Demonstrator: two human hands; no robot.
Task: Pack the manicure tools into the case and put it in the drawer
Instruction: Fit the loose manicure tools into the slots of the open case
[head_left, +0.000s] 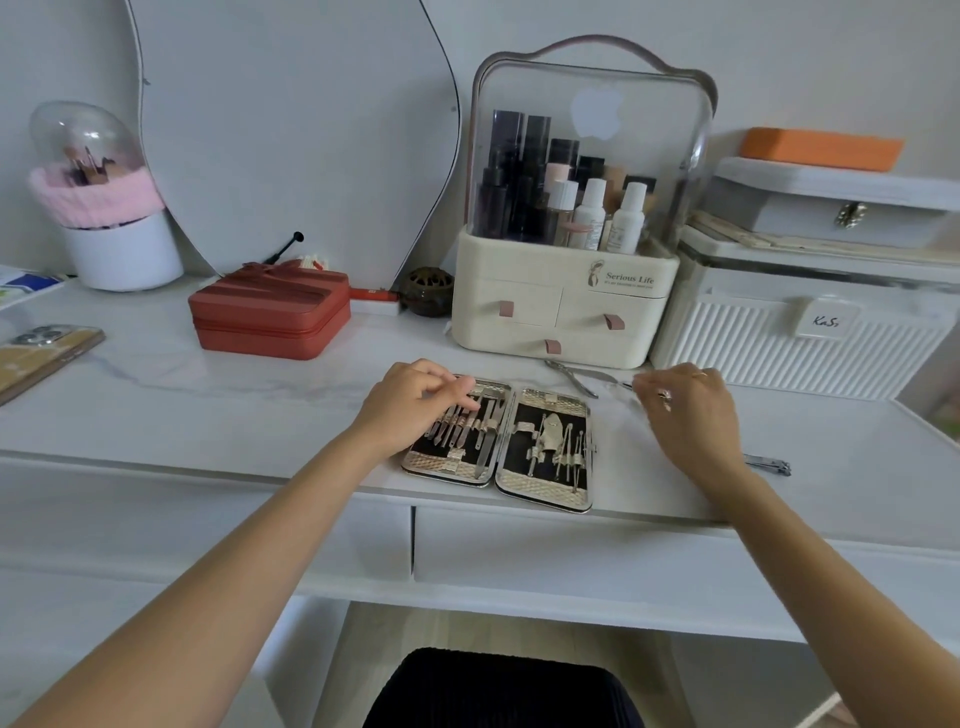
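Your left hand (415, 397) steadies the open gold-trimmed black manicure case (498, 441), fingers loosely curled.
Your right hand (685, 410) pinches a thin steel tool (626, 385); a weak pinch risks dropping it.

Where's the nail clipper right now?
In the head view the nail clipper lies loose on the tabletop, right of the open case, just past the right hand wrist.

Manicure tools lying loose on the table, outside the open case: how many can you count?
2: nippers behind the case, and clippers at right past the right hand. That hand may hide another.
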